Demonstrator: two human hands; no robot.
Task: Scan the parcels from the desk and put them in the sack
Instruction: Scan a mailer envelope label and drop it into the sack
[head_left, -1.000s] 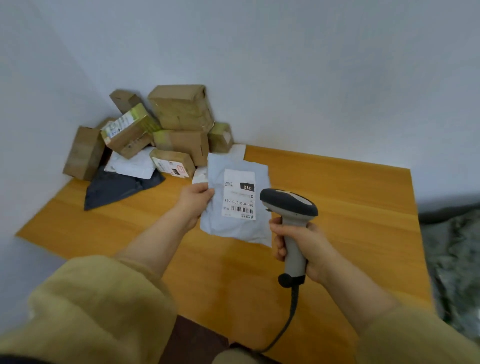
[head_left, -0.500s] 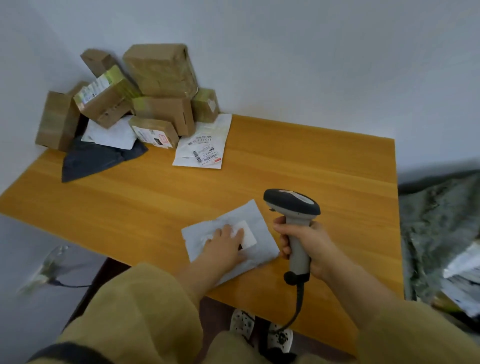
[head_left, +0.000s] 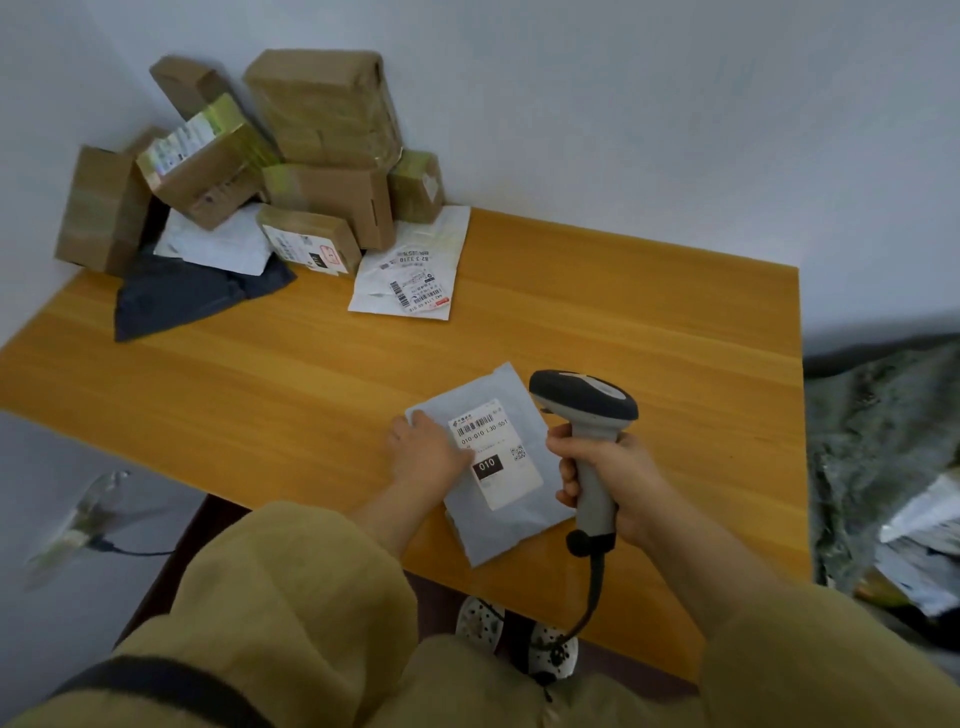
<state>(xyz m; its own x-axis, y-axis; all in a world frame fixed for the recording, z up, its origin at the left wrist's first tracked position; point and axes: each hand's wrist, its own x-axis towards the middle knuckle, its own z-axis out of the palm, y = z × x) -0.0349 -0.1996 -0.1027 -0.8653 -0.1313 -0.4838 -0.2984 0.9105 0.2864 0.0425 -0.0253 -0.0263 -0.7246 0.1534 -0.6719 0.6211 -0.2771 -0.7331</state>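
A grey mailer parcel lies flat near the wooden desk's front edge, its white barcode label facing up. My left hand rests on the parcel's left edge, fingers touching the label. My right hand is closed around the handle of a grey barcode scanner, whose head hangs just above the parcel's upper right corner. At the far right, beside the desk, is the grey sack with parcels inside.
Several cardboard boxes are piled in the desk's back left corner against the wall. In front of them lie a dark mailer, a white mailer and a white labelled mailer. The scanner's cable drops over the front edge.
The parcel, held up a second ago, has come down onto the desk and turned so its label reads upright. My left hand slid from covering the label to the parcel's left edge.
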